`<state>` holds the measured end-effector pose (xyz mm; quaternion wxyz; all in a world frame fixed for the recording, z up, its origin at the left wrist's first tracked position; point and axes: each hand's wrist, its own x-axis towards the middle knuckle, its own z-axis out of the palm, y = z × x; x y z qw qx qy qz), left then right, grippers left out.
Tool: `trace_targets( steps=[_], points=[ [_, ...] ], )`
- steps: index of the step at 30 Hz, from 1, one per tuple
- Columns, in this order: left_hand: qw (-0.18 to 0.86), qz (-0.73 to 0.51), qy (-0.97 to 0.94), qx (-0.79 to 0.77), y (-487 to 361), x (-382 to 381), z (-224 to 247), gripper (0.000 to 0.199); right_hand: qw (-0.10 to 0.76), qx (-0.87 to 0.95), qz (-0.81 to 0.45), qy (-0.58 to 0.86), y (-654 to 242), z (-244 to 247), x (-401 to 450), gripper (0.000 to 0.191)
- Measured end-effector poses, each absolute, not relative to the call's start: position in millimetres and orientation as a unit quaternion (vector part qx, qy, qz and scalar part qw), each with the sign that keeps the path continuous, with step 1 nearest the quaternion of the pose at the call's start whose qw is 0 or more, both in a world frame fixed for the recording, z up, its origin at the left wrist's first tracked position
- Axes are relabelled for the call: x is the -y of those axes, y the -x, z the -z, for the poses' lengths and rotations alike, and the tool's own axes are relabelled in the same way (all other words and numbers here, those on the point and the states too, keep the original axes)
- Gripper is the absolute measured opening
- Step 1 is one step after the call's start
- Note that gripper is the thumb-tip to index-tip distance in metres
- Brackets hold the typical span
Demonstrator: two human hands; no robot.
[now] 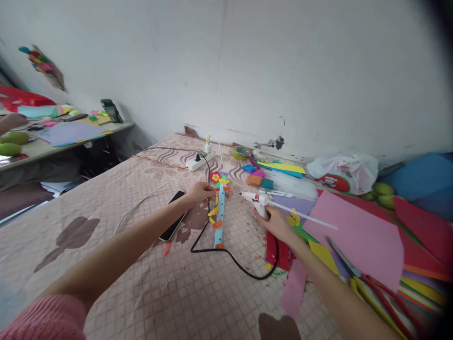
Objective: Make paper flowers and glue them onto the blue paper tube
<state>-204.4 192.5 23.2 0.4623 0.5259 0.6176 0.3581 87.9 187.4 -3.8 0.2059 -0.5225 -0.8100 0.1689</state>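
My right hand is wrapped around the handle of a white glue gun. A long translucent glue stick juts from its back, and its nozzle points left toward a light blue strip. Yellow and orange paper pieces line that strip, which lies lengthwise on the table, with small dark dots along it. At the strip's upper left edge, my left hand is closed in a pinch; what sits between the fingertips is hidden. Beneath my left forearm lies a black phone. The gun's black cord loops below the strip.
A white power strip with plugs stands near the wall. Tape, coloured clay blocks and a plastic bag line the back. Scissors and coloured paper cover the right side. Another person's hand is at the left table.
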Motion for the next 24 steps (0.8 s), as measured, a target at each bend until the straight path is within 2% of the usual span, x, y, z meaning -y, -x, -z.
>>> trace_targets(
  steps=[24],
  points=[
    [0.377,-0.285,-0.597,-0.648,212,-257,-10,0.013,0.198,0.789,-0.121,0.568,-77,8,-190,0.036]
  ],
)
